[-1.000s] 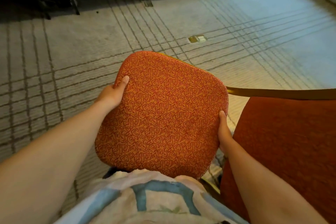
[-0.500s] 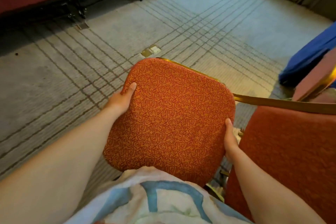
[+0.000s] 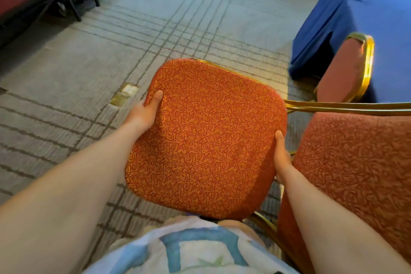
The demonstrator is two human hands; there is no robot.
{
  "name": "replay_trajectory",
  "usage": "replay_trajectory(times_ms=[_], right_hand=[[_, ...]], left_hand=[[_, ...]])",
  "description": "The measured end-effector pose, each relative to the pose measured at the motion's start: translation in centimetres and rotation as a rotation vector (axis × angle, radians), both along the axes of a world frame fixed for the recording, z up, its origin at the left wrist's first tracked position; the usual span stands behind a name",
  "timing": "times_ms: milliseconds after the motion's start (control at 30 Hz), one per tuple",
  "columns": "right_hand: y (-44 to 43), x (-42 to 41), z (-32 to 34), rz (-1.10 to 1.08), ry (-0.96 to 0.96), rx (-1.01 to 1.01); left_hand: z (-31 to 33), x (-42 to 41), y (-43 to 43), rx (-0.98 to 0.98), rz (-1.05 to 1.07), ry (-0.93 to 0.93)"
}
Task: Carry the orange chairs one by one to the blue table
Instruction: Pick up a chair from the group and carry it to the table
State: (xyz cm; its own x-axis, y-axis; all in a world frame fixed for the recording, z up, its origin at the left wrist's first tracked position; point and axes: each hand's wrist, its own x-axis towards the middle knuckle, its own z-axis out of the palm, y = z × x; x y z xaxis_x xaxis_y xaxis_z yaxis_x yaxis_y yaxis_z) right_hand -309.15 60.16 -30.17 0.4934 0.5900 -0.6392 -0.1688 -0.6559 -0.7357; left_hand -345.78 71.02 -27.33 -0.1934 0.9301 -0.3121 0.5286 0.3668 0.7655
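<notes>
Blue desk (image 3: pixel 355 6) swings closer; left of it, left hand (image 3: pixel 144 114) and right hand (image 3: pixel 282 160) fingers (image 3: pixel 279 140) clamp the orange chair (image 3: pixel 206 138).

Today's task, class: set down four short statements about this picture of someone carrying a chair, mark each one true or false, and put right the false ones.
1. The left hand and the right hand grip the orange chair at opposite edges of its seat. True.
2. The blue table is at the upper left of the view. False: it is at the upper right.
3. A second chair with a gold frame stands next to the blue table. True.
4. The floor is bare wood. False: it is a grey carpet with dark lines.
</notes>
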Motion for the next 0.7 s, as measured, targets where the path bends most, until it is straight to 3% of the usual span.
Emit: replay_trajectory(times_ms=[433, 700], right_hand=[[25.4, 5.9, -0.1, -0.029, 0.087, -0.083], [37.0, 8.4, -1.3, -0.209, -0.003, -0.081]], left_hand=[[-0.4, 6.9, 27.9, -0.084, -0.01, 0.025], [-2.1, 12.5, 45.6, -0.081, -0.17, 0.079]])
